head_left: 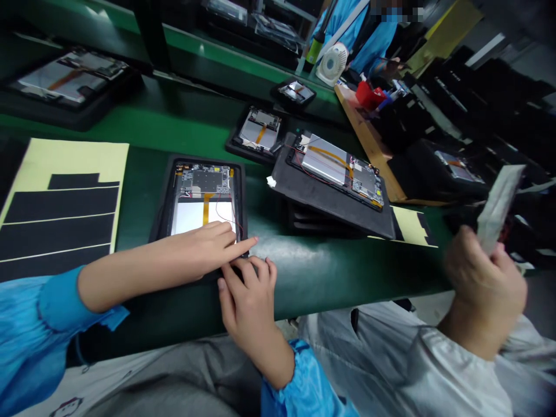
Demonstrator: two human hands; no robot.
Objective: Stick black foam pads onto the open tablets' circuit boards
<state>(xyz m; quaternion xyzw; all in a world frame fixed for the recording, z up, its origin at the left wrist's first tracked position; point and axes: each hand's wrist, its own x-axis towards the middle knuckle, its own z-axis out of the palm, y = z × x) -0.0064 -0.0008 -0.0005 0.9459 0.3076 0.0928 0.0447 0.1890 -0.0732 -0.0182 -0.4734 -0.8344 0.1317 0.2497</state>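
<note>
An opened tablet [204, 214] lies in a black foam tray [165, 200] in front of me. Its circuit board, silver battery and orange ribbon cable are exposed. My left hand [212, 246] reaches across the tablet's lower end, one finger stretched out to the right and the others slightly bent. At the lower right corner, my right hand [252, 295] rests with its fingers apart and lightly curved, their tips close to my left fingers. Both hands look open. The tablet's bottom edge is hidden beneath them, and whether a small piece lies there cannot be made out.
A yellow sheet with black adhesive strips [61, 211] lies left. Right, another opened tablet [339, 165] sits on stacked foam trays [330, 223]. More tablets [260, 130] stand behind. A neighbour's hand [486, 284] holds a pale strip at far right. A white fan [332, 63] stands farther back.
</note>
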